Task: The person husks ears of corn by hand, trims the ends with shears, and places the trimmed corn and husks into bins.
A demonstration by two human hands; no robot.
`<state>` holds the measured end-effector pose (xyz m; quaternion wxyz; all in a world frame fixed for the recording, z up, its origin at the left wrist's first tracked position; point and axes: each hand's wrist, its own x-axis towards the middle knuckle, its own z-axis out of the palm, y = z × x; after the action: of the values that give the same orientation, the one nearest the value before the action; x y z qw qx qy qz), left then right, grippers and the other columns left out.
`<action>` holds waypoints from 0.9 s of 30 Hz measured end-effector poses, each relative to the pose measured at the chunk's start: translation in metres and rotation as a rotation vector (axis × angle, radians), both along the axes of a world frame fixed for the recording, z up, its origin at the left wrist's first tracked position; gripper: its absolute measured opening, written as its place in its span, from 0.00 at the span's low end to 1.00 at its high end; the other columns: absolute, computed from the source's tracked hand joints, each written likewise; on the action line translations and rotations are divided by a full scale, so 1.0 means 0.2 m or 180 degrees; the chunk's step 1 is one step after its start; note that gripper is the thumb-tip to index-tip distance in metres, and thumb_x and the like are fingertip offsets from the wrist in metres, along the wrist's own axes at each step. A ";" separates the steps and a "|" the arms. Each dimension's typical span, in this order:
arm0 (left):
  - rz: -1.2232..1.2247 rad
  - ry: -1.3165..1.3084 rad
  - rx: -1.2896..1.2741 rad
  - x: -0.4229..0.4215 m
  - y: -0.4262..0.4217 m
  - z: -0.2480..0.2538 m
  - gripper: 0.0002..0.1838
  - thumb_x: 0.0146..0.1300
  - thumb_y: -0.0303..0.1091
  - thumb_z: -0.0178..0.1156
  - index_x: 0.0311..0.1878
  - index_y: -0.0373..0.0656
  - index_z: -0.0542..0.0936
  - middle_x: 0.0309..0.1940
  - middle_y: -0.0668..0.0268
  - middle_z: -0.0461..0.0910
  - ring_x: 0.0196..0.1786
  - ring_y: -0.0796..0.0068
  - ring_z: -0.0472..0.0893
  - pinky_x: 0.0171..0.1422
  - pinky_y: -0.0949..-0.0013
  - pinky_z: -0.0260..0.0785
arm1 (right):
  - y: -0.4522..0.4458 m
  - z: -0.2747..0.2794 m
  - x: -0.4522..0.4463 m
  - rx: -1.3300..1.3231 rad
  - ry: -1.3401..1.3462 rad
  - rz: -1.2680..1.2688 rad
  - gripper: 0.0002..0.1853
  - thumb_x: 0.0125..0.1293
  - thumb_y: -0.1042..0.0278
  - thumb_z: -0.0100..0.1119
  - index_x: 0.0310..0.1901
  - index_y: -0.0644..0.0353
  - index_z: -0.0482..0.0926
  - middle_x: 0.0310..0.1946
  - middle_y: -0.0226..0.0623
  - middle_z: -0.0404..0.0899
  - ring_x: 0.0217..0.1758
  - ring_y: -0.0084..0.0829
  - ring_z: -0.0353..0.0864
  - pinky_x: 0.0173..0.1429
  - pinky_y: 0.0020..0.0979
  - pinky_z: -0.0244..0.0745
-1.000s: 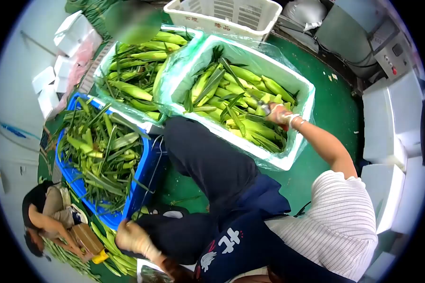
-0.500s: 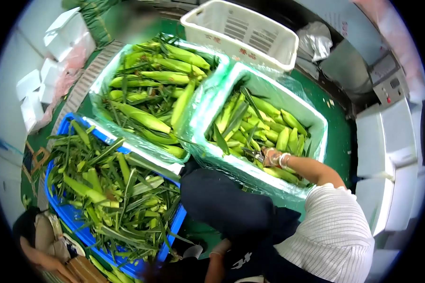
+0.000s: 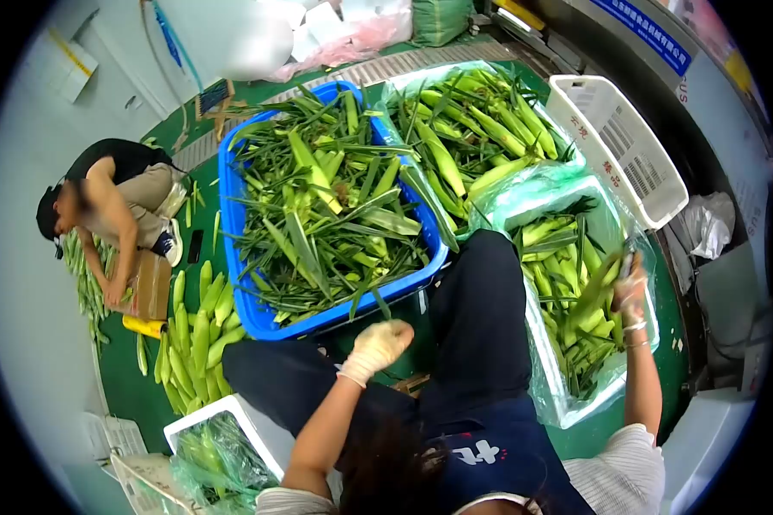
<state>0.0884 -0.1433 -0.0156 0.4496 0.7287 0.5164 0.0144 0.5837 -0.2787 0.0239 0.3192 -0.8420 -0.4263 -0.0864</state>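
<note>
My left hand (image 3: 380, 348), gloved in white, is closed in front of the blue bin (image 3: 335, 322). A narrow strip of green leaf (image 3: 381, 304) shows by its fingers; whether it is held I cannot tell. Over the right edge of the lined foam box, my gloved right hand (image 3: 631, 296) is closed on small clippers (image 3: 627, 263) with metal showing at the top. A green corn ear (image 3: 594, 290) slants beside that hand, blurred, above the unhusked corn in the foam box (image 3: 644, 330). Contact between the ear and the clippers is unclear.
Leaf trimmings (image 3: 305, 232) heap up in the blue bin. Behind stands another lined box of corn (image 3: 498, 129), with a white crate (image 3: 618, 146) to its right. A person (image 3: 116, 206) crouches at left near corn ears (image 3: 193, 343) and a carton (image 3: 150, 283).
My view has swung left, bringing the crouching person and floor corn into sight. My right hand has risen from among the corn with the clippers. My left hand has come up beside the blue bin.
</note>
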 end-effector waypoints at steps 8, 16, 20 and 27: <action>0.0092 -0.2937 -0.0784 0.05 0.24 0.63 0.21 0.67 0.44 0.57 0.53 0.36 0.77 0.42 0.64 0.83 0.42 0.74 0.82 0.50 0.73 0.73 | 0.97 0.84 -0.91 0.3411 0.1927 0.2119 0.14 0.67 0.61 0.59 0.47 0.61 0.75 0.35 0.31 0.80 0.37 0.24 0.80 0.38 0.26 0.76; 0.3464 -0.5916 -0.0528 -0.50 0.92 0.56 0.23 0.54 0.49 0.70 0.46 0.47 0.75 0.43 0.66 0.77 0.48 0.67 0.75 0.55 0.62 0.69 | 1.49 0.38 -1.92 0.1120 0.4273 0.3187 0.11 0.67 0.62 0.56 0.41 0.61 0.74 0.27 0.37 0.77 0.22 0.30 0.78 0.22 0.31 0.70; 0.4548 -0.5913 -0.0175 -0.88 1.11 0.34 0.25 0.52 0.52 0.67 0.46 0.46 0.73 0.44 0.63 0.76 0.46 0.62 0.74 0.58 0.53 0.67 | 1.58 0.09 -1.97 -0.0348 0.3521 0.3461 0.20 0.59 0.59 0.64 0.46 0.65 0.73 0.36 0.41 0.78 0.40 0.35 0.78 0.47 0.33 0.73; 0.5022 -0.6216 0.0292 -0.93 1.15 0.40 0.25 0.60 0.52 0.59 0.52 0.43 0.70 0.49 0.60 0.73 0.50 0.61 0.72 0.64 0.52 0.63 | 1.37 0.07 -2.16 -0.1934 0.1724 0.3399 0.50 0.45 0.43 0.71 0.58 0.77 0.60 0.47 0.61 0.75 0.51 0.53 0.77 0.57 0.36 0.72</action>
<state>-0.0967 0.0876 0.0642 0.4870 -0.0778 0.2622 0.8295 0.1509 -0.0048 0.0382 0.1625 -0.5598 -0.6946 0.4216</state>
